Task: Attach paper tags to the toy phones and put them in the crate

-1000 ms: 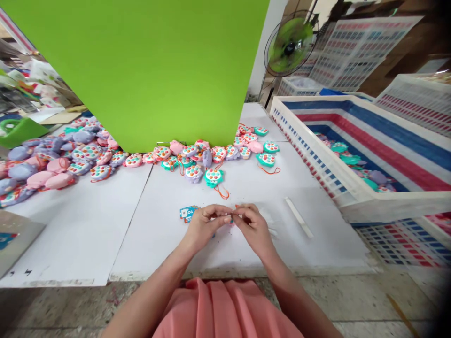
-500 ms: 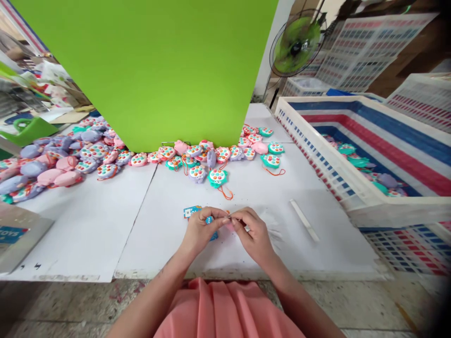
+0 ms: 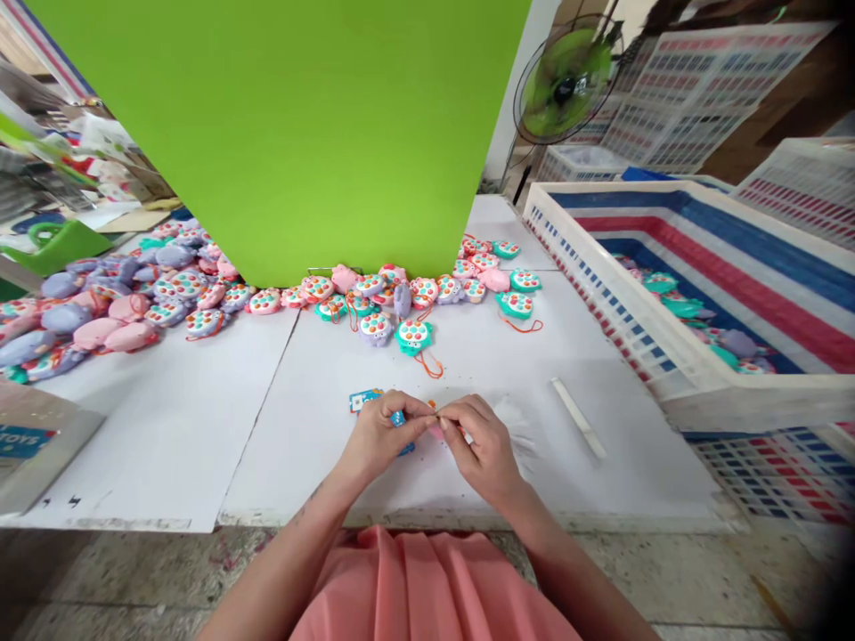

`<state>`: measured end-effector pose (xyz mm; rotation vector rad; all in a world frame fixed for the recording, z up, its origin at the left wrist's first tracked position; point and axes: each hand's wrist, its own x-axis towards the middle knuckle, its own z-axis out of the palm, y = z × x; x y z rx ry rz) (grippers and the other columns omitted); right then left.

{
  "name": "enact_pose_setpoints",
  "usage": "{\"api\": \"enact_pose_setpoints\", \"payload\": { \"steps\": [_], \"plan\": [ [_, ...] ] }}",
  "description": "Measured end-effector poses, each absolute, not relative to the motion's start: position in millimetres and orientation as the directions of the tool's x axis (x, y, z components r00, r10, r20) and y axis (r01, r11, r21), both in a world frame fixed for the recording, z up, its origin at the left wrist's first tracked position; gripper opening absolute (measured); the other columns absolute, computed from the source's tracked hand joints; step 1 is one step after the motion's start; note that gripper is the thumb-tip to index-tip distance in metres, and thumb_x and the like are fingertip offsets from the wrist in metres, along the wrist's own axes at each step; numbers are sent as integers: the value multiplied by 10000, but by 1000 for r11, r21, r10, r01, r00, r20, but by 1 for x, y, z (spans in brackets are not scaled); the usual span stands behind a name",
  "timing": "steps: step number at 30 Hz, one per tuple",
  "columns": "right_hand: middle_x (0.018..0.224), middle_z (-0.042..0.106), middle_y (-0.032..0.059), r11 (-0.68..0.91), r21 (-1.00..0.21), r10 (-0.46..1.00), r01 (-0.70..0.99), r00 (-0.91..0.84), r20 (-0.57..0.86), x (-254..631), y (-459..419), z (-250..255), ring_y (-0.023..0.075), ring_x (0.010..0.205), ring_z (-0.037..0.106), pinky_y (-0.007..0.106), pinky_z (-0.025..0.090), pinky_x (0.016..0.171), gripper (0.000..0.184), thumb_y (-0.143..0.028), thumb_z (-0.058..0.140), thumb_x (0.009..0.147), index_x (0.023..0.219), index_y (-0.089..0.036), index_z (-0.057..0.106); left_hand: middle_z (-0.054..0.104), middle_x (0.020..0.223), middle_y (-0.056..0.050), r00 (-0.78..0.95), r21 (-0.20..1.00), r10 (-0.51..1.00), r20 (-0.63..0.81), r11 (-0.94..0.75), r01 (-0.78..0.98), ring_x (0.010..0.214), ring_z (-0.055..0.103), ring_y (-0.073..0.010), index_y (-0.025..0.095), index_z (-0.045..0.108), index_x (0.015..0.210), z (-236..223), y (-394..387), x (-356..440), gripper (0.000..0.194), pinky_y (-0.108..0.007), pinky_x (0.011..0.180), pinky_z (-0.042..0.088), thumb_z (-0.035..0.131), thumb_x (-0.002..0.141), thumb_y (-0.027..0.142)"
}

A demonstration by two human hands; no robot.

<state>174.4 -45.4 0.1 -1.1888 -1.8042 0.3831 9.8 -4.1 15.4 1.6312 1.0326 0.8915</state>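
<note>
My left hand [image 3: 380,436] and my right hand [image 3: 482,442] meet fingertip to fingertip over the white table [image 3: 200,427], both pinched on a small pink toy with an orange cord, mostly hidden by my fingers. A blue printed tag [image 3: 364,400] pokes out from under my left hand. Just beyond my hands lies a teal toy [image 3: 412,336] with coloured buttons and an orange cord.
A pile of pink, purple and teal toys [image 3: 166,294] runs across the back of the table under a green board [image 3: 287,133]. A white crate [image 3: 668,356] with toys inside stands at right. A white strip [image 3: 578,417] lies right of my hands. A fan [image 3: 565,85] stands behind.
My hands stay pinched together on the small toy with only slight finger movement. The view has shifted a little.
</note>
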Motion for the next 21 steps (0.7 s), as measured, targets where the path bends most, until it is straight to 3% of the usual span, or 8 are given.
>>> {"api": "enact_pose_setpoints", "payload": {
  "steps": [6, 11, 15, 18, 21],
  "plan": [
    [771, 575, 37, 487, -732, 849, 477, -62, 525, 168, -49, -2, 174, 756, 531, 303, 423, 670, 100, -159, 475, 866, 825, -197, 558, 688, 730, -25, 416, 972, 906, 77, -162, 173, 709, 628, -145, 168, 707, 752, 18, -2, 7, 100, -244, 684, 470, 712, 726, 264],
    [734, 597, 8, 263, -942, 960, 209, 40, 277, 181, -36, 0, 134, 645, 551, 260, 438, 585, 121, -275, 472, 893, 828, -204, 546, 676, 895, -48, 361, 911, 902, 235, -334, 243, 881, 604, -176, 203, 701, 931, 14, 4, 6, 187, -290, 803, 458, 678, 766, 287],
    [691, 620, -2, 202, -979, 959, 11, 199, 201, 234, -5, 15, 122, 575, 572, 261, 468, 556, 137, -331, 542, 846, 818, -198, 532, 656, 967, -57, 312, 853, 919, 242, -355, 382, 916, 589, -176, 198, 668, 992, 5, 7, 4, 189, -311, 838, 447, 582, 834, 254],
    [685, 627, 24, 223, -971, 896, 89, 373, 240, 299, 21, 36, 141, 545, 591, 307, 483, 553, 154, -325, 609, 776, 753, -183, 553, 662, 919, -50, 426, 804, 895, 135, -350, 481, 863, 595, -172, 195, 672, 977, -4, 6, 4, 183, -303, 811, 455, 561, 837, 233],
    [673, 601, 43, 259, -904, 714, 342, 563, 417, 377, 35, 62, 149, 528, 579, 361, 474, 585, 122, -286, 588, 791, 709, -198, 565, 669, 930, -58, 508, 779, 861, 34, -341, 526, 857, 603, -174, 186, 676, 981, -14, 3, 8, 193, -292, 801, 459, 550, 837, 215]
  ]
}}
